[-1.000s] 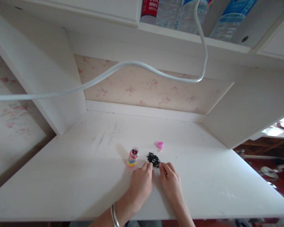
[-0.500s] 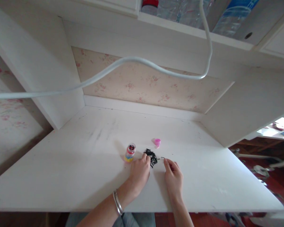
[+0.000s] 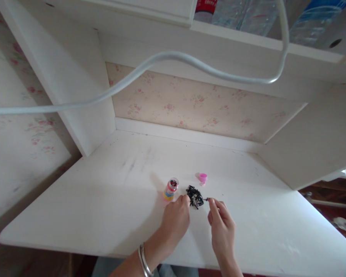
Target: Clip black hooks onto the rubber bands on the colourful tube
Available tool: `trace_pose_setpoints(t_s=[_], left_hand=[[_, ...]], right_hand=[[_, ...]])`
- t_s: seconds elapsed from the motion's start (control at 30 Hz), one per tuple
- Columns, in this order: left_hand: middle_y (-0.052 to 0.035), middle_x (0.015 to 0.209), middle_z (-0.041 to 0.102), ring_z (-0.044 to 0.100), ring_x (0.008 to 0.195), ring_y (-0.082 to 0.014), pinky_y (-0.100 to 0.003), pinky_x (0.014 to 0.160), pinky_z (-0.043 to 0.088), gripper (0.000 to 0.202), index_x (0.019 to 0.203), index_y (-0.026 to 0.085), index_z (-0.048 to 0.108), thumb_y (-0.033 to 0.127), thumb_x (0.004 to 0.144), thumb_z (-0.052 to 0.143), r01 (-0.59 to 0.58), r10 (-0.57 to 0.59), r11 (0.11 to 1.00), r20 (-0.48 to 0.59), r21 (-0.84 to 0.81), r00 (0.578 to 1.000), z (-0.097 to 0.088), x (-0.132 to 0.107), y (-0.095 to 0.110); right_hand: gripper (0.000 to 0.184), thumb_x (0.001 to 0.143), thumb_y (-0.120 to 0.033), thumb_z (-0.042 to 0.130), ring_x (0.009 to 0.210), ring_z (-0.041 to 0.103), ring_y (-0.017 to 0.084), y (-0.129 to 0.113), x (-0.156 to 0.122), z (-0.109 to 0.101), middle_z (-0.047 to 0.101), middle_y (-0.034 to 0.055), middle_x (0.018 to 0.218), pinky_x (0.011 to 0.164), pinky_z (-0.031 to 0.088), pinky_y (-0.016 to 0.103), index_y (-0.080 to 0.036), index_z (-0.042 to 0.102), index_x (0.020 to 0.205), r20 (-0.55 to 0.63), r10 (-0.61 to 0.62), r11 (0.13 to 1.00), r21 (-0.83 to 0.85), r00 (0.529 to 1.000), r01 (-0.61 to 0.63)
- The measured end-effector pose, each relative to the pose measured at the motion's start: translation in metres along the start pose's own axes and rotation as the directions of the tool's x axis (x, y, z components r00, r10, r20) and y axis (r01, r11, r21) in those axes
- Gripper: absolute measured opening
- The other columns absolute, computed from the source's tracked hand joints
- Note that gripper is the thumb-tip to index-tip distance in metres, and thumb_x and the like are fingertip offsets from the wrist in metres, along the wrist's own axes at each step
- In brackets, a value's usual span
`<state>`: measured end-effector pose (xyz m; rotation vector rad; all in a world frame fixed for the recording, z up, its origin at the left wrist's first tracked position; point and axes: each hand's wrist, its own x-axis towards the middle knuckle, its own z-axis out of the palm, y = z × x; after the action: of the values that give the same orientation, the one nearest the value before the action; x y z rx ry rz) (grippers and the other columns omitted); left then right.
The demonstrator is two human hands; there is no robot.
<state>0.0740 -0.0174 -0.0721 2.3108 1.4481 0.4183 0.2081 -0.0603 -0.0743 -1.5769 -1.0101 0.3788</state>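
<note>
A pile of small black loops (image 3: 194, 197), which look like hair elastics, lies on the white desk. My left hand (image 3: 176, 215) is closed at the pile's left edge, its fingertips pinched together; what they hold, if anything, is hidden. On the other side, my right hand (image 3: 222, 223) pinches a small dark loop (image 3: 207, 199) between thumb and forefinger, close to the pile. Beside my left hand stands an open clear jar (image 3: 171, 189) with a colourful label and dark and red pieces inside. A pink cap (image 3: 202, 177) sits behind the pile.
A white cable (image 3: 173, 56) hangs across the upper view, in front of the shelf. Side panels (image 3: 72, 88) and a low back ledge (image 3: 184, 139) border the white desktop (image 3: 103, 196). Plastic bottles (image 3: 245, 17) stand on the shelf above.
The view has shifted, so the desk things appear farther right. My right hand has brought its small loop in closer to the pile. My left hand has drawn back slightly from the pile.
</note>
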Motion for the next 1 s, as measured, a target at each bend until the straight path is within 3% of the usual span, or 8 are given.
trace_pose_setpoints(t_s=[0.1,0.27,0.4,0.63,0.73,0.83,1.0], left_hand=[[-0.0047,0.098,0.068,0.067,0.089,-0.0172,-0.026,0.074,0.049,0.025,0.105,0.02,0.054,0.017,0.097,0.031,0.007,-0.007,1.0,-0.028,-0.004,1.0,-0.002,-0.004,-0.004],[-0.0056,0.098,0.068,0.067,0.088,-0.018,-0.026,0.072,0.05,0.023,0.109,0.02,0.055,0.016,0.093,0.039,0.027,-0.027,0.999,-0.011,0.019,1.0,-0.005,-0.012,-0.012],[-0.0056,0.097,0.068,0.068,0.085,-0.0181,-0.026,0.071,0.051,0.024,0.103,0.019,0.059,0.014,0.093,0.038,0.018,-0.019,1.0,0.049,0.016,0.999,-0.005,-0.017,-0.019],[-0.0019,0.098,0.068,0.068,0.084,-0.0184,-0.028,0.07,0.052,0.023,0.098,0.023,0.061,0.024,0.096,0.038,0.029,-0.029,0.999,-0.008,-0.023,1.0,-0.011,-0.025,-0.027],[0.0005,0.1,0.067,0.068,0.083,-0.0166,-0.025,0.066,0.051,0.02,0.098,0.026,0.062,0.025,0.096,0.041,0.013,-0.016,0.998,-0.043,-0.056,0.999,-0.018,-0.029,-0.028],[0.0015,0.1,0.067,0.068,0.081,-0.0142,-0.023,0.067,0.05,0.02,0.097,0.028,0.063,0.026,0.096,0.043,-0.016,0.003,0.99,-0.095,-0.14,0.995,-0.028,-0.033,-0.03],[0.0006,0.094,0.069,0.066,0.083,-0.0128,-0.022,0.077,0.05,0.021,0.096,0.027,0.067,0.024,0.095,0.046,-0.118,0.048,0.929,-0.202,-0.352,0.978,-0.048,-0.043,-0.032]], right_hand=[[0.035,0.086,-0.049,0.056,0.056,0.047,0.011,-0.032,0.001,0.019,0.056,0.0013,0.071,0.049,0.036,0.023,-0.017,0.07,0.09,0.13,-0.037,0.995,0.096,0.991,0.025],[0.027,0.088,-0.041,0.055,0.064,0.052,0.012,-0.069,0.014,0.047,0.059,0.0029,0.078,0.056,0.042,0.024,-0.019,0.07,0.083,0.248,-0.203,0.979,0.027,0.947,0.203],[0.029,0.091,-0.041,0.051,0.059,0.049,0.011,-0.076,0.017,0.059,0.06,0.0034,0.08,0.053,0.041,0.024,-0.02,0.07,0.084,0.308,-0.256,0.953,-0.078,0.916,0.292],[0.028,0.091,-0.04,0.05,0.062,0.051,0.012,-0.079,0.016,0.062,0.059,0.0036,0.083,0.056,0.042,0.024,-0.022,0.071,0.093,0.305,-0.297,0.932,-0.113,0.905,0.344],[0.031,0.092,-0.042,0.049,0.067,0.054,0.013,-0.07,0.016,0.055,0.061,0.0051,0.085,0.058,0.044,0.024,-0.02,0.071,0.093,0.234,-0.258,0.956,-0.076,0.937,0.282],[0.033,0.09,-0.045,0.051,0.069,0.056,0.014,-0.043,0.013,0.037,0.062,0.0054,0.083,0.059,0.044,0.024,-0.018,0.071,0.09,0.177,-0.178,0.976,-0.094,0.968,0.196],[0.037,0.087,-0.051,0.05,0.056,0.053,0.013,0.016,-0.004,-0.002,0.062,0.0026,0.08,0.057,0.045,0.026,-0.021,0.071,0.092,0.205,0.017,0.926,-0.373,0.979,0.062]])
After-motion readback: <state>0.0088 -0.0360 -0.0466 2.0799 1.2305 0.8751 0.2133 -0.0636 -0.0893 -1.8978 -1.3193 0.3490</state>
